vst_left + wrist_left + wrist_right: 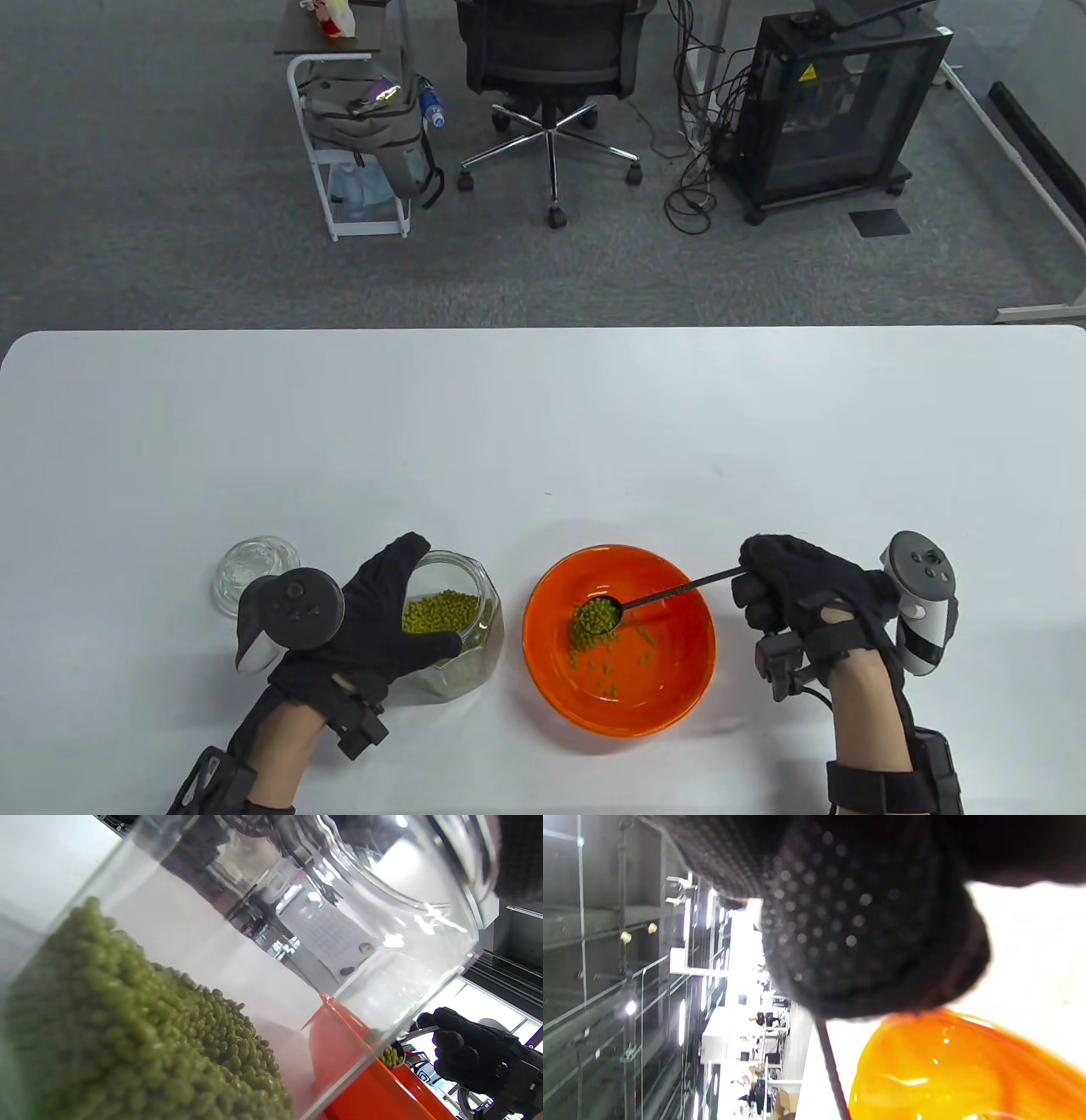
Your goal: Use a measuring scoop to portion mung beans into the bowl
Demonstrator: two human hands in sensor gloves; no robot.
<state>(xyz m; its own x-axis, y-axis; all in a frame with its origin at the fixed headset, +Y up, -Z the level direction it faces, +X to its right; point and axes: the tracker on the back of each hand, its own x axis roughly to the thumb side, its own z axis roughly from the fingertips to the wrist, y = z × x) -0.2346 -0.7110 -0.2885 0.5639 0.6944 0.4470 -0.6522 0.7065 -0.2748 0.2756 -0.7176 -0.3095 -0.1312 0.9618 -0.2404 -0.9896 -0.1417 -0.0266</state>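
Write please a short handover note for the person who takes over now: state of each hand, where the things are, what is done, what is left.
Left hand: grips the open clear glass jar of green mung beans, standing on the white table.
Right hand: pinches the handle of the black metal measuring scoop, its full head over the orange round bowl.
Glass lid lies left of the jar.
Done: some loose beans are already in the bowl.
Left: tip out this scoop; probably continue portioning.

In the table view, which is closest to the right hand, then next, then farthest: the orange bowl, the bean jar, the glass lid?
From the right hand:
1. Orange bowl, just to its left.
2. Bean jar, left of the bowl, gripped by the left hand.
3. Glass lid, far left.
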